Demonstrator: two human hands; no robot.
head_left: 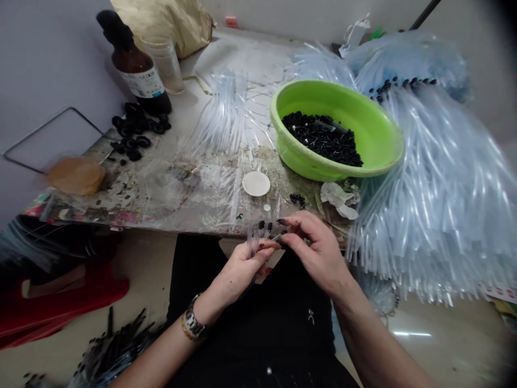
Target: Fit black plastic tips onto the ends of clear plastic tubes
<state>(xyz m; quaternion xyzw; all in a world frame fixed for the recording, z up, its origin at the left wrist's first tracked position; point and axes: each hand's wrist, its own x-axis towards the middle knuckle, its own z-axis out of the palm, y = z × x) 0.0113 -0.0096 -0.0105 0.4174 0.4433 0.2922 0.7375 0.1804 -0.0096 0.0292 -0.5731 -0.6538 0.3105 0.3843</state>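
My left hand (242, 267) is wrapped round several clear plastic tubes (251, 242), some topped with small black caps (269, 227), just below the table's front edge. My right hand (309, 242) is close beside it on the right, thumb and fingers drawn together at the end of one tube; whatever sits between those fingertips is too small to make out. Behind the hands, a white round lid (256, 184) and a small pile of black parts (298, 201) lie on the worn table (177, 207).
A green basin (379, 140) holds many black parts. Large bundles of clear tubes (444, 205) hang over the right edge; more tubes (228, 116) lie at the back. A brown bottle (129, 62), a plastic cup (165, 64) and black rings (135, 126) stand left. A red stool (97, 291) is lower left.
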